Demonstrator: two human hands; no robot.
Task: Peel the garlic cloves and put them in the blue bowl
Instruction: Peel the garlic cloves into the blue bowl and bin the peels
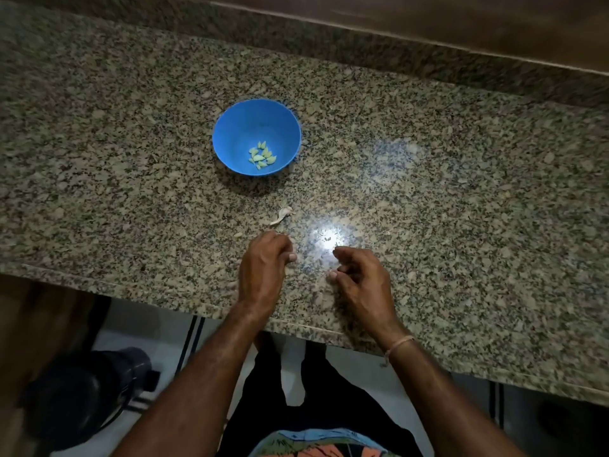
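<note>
Garlic cloves (262, 155), peeled and pale green, lie in a small heap at the bottom of the blue bowl (230, 130), which stands on the speckled bench (445, 199) well beyond your hands and a little to the left. Between the bowl and your hands a scrap of papery garlic skin (281, 215) lies on the bench, just beyond your left hand (263, 262). That hand hovers near the bench's near edge with its fingers curled in tight; whether they pinch anything cannot be told. Your right hand (359, 278) sits beside it, apart from it, fingers loosely curled with the thumb tucked toward them, and its contents cannot be told either.
</note>
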